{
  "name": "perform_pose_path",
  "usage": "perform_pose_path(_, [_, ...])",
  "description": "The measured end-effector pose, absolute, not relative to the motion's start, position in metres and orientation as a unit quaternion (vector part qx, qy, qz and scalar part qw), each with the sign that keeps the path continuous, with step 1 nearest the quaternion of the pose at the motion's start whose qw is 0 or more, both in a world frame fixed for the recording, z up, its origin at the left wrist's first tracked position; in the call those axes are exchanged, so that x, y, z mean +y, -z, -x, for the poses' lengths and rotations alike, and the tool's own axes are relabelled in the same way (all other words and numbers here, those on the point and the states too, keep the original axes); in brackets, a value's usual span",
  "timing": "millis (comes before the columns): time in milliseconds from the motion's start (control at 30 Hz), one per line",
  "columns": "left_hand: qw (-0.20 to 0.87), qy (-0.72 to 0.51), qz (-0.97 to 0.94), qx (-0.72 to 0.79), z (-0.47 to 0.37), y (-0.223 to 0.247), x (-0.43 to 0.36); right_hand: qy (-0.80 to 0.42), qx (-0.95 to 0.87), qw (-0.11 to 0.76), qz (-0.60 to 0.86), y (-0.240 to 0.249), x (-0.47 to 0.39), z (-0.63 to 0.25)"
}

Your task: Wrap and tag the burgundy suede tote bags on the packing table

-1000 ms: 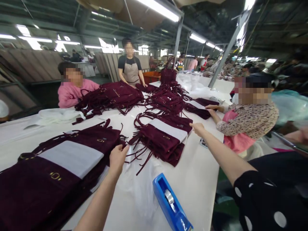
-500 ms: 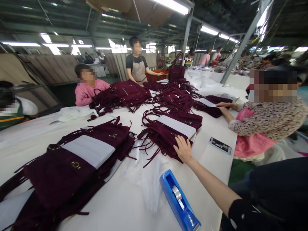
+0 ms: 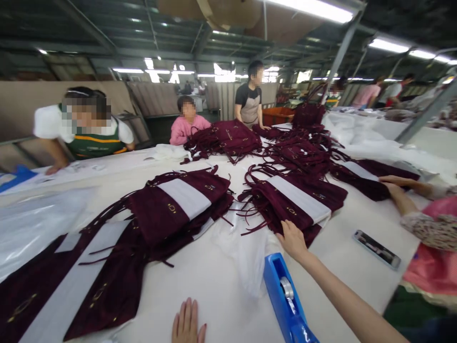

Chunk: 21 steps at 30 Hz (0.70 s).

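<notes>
My right hand [image 3: 293, 239] reaches forward, fingers stretched out, its fingertips resting on the near edge of a stack of dark burgundy fringed bags [image 3: 264, 200]. A white paper band crosses that stack. Low in the view, my left hand [image 3: 188, 324] lies palm down on the white table with fingers straight and nothing held; its wrist is out of frame. Between my hands stands a blue tape dispenser [image 3: 273, 276] with a roll of clear tape. Left of centre sits another banded stack of burgundy bags [image 3: 150, 205], and a banded bag [image 3: 117, 286] lies nearer.
A phone [image 3: 377, 249] lies on the right of the table, near a co-worker's hands [image 3: 398, 188] on another bag. Heaped burgundy bags [image 3: 228, 138] cover the far side. Clear plastic [image 3: 39, 224] spreads at left. Several co-workers stand around; a metal post [image 3: 432, 112] rises at right.
The view has swung left, so the bags, dispenser and phone appear further right. My left hand has come into view on the table. My right hand stays at the bag stack.
</notes>
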<state>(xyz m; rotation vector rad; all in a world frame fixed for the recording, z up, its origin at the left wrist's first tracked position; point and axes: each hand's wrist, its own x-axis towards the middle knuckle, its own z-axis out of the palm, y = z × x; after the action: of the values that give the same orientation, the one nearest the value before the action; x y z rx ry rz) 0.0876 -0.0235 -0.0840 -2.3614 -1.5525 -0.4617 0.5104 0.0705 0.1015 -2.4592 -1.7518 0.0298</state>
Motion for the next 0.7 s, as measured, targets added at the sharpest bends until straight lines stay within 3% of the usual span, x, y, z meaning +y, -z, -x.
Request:
perform_pose_path(100, [0.148, 0.136, 0.817, -0.541, -0.087, 0.076, -0.027, 0.042, -0.697, 0.199, 0.687, -0.111, 0.045, -0.44])
perform_pose_path(167, [0.122, 0.104, 0.815, -0.557, -0.09, 0.067, -0.031, 0.013, -0.764, 0.232, 0.602, -0.113, 0.019, -0.383])
perform_pose_path(267, [-0.013, 0.041, 0.808, -0.588, -0.096, 0.043, -0.033, -0.073, -0.832, 0.203, 0.511, -0.098, -0.026, -0.305])
perform_pose_path(400, [-0.19, 0.032, 0.759, -0.622, -0.092, 0.001, -0.023, -0.164, -0.852, 0.125, 0.481, -0.039, -0.073, -0.246])
perform_pose_path(567, [-0.165, 0.086, 0.723, -0.665, -0.062, -0.03, -0.004, -0.171, -0.842, 0.04, 0.51, 0.047, -0.098, -0.242])
perform_pose_path(700, [-0.167, 0.1, 0.741, -0.643, -0.047, -0.031, 0.002, -0.074, -0.848, 0.1, 0.514, 0.076, -0.104, -0.248])
